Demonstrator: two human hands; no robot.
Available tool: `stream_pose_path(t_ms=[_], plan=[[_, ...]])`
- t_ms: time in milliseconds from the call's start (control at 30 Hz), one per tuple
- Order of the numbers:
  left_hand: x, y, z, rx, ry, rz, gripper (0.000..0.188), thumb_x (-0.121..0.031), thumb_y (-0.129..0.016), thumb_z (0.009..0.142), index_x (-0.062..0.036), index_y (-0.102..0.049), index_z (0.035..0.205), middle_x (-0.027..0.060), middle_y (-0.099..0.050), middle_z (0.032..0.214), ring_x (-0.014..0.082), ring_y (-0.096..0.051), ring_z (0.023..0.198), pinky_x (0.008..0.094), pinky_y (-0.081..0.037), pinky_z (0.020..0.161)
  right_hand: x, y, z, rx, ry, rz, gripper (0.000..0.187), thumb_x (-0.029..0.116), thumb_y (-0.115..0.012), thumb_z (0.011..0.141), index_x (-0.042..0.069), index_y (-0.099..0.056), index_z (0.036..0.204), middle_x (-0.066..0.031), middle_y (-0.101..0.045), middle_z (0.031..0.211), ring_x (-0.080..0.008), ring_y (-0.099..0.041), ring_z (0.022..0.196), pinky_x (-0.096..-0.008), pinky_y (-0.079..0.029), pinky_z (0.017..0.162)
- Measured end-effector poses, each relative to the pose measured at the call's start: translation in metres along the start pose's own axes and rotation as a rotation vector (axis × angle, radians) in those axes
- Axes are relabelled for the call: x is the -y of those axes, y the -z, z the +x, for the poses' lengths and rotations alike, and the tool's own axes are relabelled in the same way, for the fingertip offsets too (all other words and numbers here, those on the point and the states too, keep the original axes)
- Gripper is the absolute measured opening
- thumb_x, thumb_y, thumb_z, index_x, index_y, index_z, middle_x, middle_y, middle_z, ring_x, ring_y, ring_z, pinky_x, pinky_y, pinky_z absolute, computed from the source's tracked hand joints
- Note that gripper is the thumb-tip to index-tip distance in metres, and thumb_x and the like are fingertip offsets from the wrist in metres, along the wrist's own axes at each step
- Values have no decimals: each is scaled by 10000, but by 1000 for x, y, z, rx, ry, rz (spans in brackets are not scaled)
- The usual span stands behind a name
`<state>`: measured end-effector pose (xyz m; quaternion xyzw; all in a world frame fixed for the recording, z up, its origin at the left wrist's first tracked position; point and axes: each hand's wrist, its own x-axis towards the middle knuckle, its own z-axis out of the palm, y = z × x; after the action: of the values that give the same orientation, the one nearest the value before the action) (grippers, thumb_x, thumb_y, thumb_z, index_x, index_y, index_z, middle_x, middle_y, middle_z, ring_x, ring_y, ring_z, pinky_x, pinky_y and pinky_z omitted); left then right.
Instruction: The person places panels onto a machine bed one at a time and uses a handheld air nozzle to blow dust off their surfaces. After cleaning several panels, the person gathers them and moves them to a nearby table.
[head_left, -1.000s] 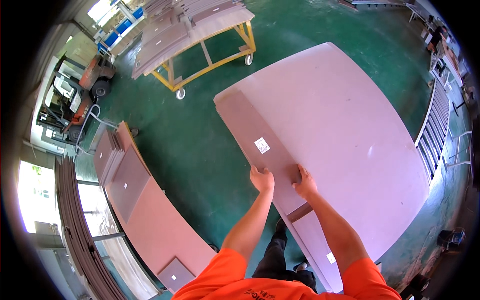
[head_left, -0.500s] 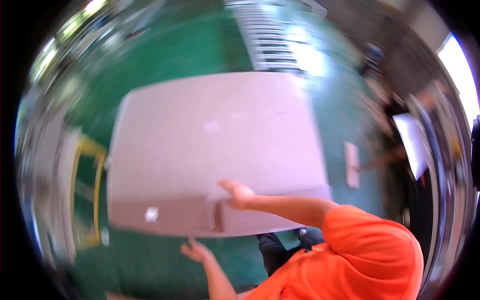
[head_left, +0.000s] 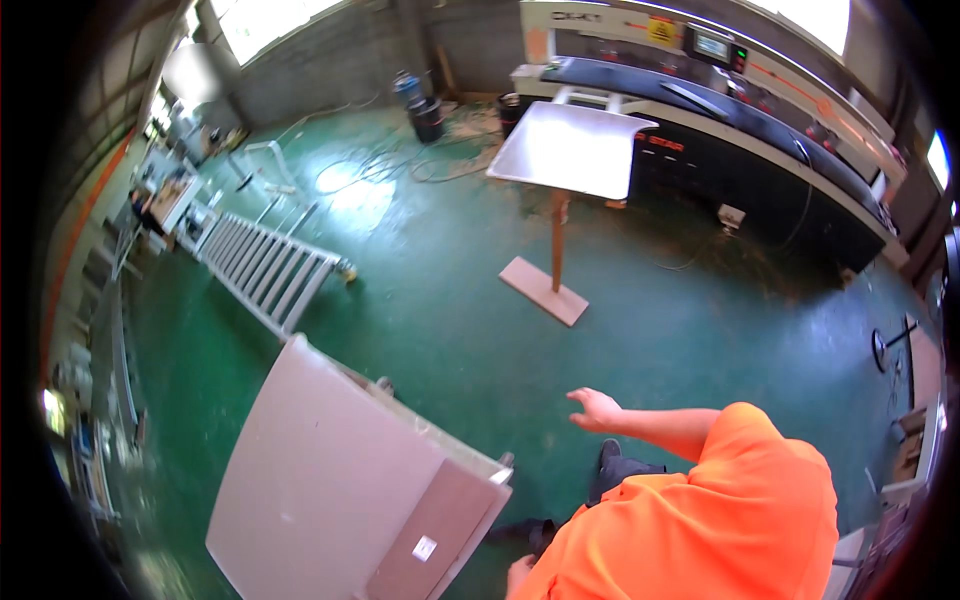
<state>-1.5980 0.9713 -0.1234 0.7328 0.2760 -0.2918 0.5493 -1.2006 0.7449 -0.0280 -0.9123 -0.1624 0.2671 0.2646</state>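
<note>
My right hand [head_left: 595, 408] hangs in the air over the green floor, fingers stretched forward and apart, with nothing in it. My left hand [head_left: 519, 574] shows only in part beside my orange shirt; its fingers are mostly hidden. Nearest to it is a wide pale board [head_left: 300, 490] on a low wheeled cart at lower left. Along the board's near side lies a brown panel [head_left: 436, 525] bearing a small white label [head_left: 424, 548]. Neither hand visibly touches the board.
A white-topped stand [head_left: 565, 150] on a wooden post with a flat base [head_left: 543, 291] stands ahead. Behind it runs a long machine [head_left: 720, 110] with a control screen. A roller conveyor [head_left: 268, 265] lies left; cables [head_left: 380, 165] and bins [head_left: 425, 118] are farther back.
My view has turned right, toward the machine and the white-topped stand. The board now lies to my lower left, and my right hand is away from above it.
</note>
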Motion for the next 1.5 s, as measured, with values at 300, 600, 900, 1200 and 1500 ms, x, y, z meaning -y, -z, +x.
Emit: stream_pose_path(t_ms=[300, 600, 900, 1200, 1500], plan=[[-341, -66, 170, -73, -161, 417, 495, -227, -593, 800, -20, -620, 1248, 203, -708, 982, 301, -699, 923, 370, -541, 840, -279, 137, -76, -217, -321, 284, 567, 312, -699, 787, 48, -598, 1278, -182, -583, 1301, -329, -557, 1210, -406, -448, 1036], [-548, -142, 353, 78, -512, 799, 473, -269, -595, 792, -6, -634, 1184, 224, -645, 1172, 386, -603, 1126, 470, -500, 950, -458, 218, 50, -268, -290, 502, 479, 176, -731, 773, -33, -628, 1192, -142, -696, 1081, -193, -662, 966, -319, -517, 883], [-623, -204, 231, -634, -639, -10, 437, -223, -638, 876, -10, -591, 1255, 122, -713, 936, 280, -683, 854, 378, -522, 778, -567, 258, 195, 275, -1, 30, 224, 84, -688, 742, -49, -675, 921, -86, -658, 804, -148, -595, 743, -306, -480, 655], [-184, -522, 12, -1221, 1286, -710, 315, -251, -536, 825, -25, -721, 943, 217, -685, 1068, 393, -657, 1007, 474, -522, 866, -316, 184, 212, 751, 645, -329, 385, 141, -676, 771, -22, -679, 1119, -69, -692, 861, -135, -614, 747, -289, -508, 694], [-60, -710, -11, -581, 999, -843, 353, -368, -668, 811, -83, -708, 1014, 132, -697, 1095, 296, -666, 1010, 411, -542, 811, -86, -65, 1, 1153, 826, -289, 418, 231, -729, 820, -2, -658, 1161, -81, -715, 992, -155, -662, 920, -311, -525, 832]])
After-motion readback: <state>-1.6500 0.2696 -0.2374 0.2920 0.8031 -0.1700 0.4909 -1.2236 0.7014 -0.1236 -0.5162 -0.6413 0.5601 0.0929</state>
